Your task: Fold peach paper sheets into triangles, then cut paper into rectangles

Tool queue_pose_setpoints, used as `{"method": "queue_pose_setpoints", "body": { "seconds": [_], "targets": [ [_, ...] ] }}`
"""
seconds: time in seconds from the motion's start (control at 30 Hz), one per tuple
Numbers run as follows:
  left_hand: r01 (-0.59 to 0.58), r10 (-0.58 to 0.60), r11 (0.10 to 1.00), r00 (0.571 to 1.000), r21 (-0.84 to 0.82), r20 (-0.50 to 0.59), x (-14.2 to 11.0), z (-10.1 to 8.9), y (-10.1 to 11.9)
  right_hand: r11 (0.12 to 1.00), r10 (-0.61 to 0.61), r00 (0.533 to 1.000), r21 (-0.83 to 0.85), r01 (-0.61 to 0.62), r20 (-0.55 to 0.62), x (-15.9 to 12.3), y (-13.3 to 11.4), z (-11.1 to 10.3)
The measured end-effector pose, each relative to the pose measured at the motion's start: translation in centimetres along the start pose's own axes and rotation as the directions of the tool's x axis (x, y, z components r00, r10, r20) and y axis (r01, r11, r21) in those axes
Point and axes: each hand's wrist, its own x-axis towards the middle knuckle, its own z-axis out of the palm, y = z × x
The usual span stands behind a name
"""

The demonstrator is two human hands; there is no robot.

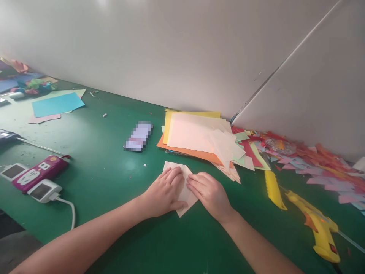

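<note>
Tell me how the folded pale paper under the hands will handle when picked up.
The folded pale paper is probably light, being a small piece of sheet. Its creased edges suggest some stiffness, though it would likely still bend. Flaps may spring up once the left hand and right hand, both resting on it, lift away.

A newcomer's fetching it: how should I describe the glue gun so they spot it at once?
On the green table, find the heaped paper scraps at right. Just nearer lies the glue gun: yellow, pistol-shaped, with an orange trigger and red switch, unlike the flat, notched yellow tool beside it.
</note>
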Motion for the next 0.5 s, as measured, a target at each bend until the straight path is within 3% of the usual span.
{"method": "queue_pose_setpoints", "body": {
  "seconds": [0.13,0.5],
  "targets": [
    [0.001,-0.001,1.0,1.0,0.024,0.014,-0.07,0.09,0.02,0.999,-0.003,0.999,0.051,0.001,0.036,-0.11,0.13,0.12],
    [-0.016,0.017,1.0,1.0,0.022,-0.016,-0.26,0.74,-0.25,0.997,-0.069,0.998,-0.042,0.069,0.006,0.11,-0.21,-0.04]
  ]
}}
